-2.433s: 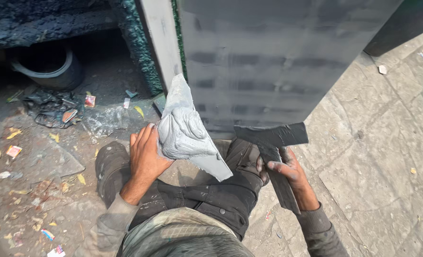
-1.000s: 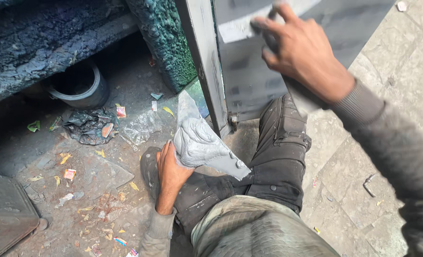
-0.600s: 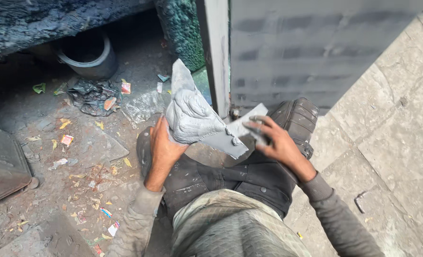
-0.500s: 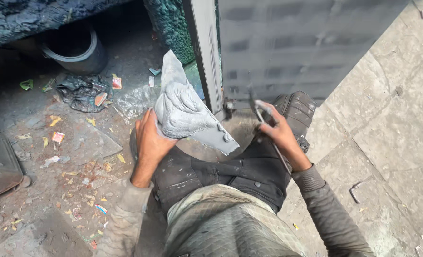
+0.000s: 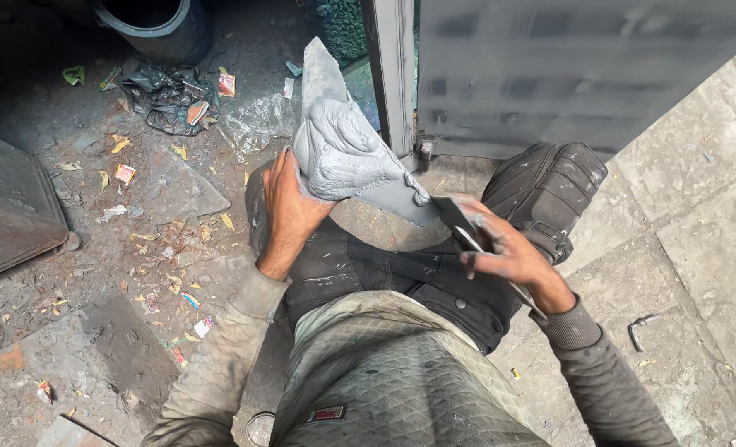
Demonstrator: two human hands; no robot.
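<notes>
Putty (image 5: 339,153), a grey mound, sits heaped on a flat grey board (image 5: 322,83) above a dirty, littered concrete floor (image 5: 136,248). Beyond the hands stands a grey metal door panel (image 5: 567,74) with its frame post (image 5: 393,74); paving slabs (image 5: 699,215) lie to the right of the right hand, and a dark round pot (image 5: 157,25) and crumpled plastic (image 5: 169,95) lie beyond the left hand. The left hand (image 5: 289,207) grips the board from beneath, holding it tilted over the person's knee. The right hand (image 5: 500,248) is clenched around a scraper blade (image 5: 459,223), whose edge touches the board's lower end, just below the putty.
</notes>
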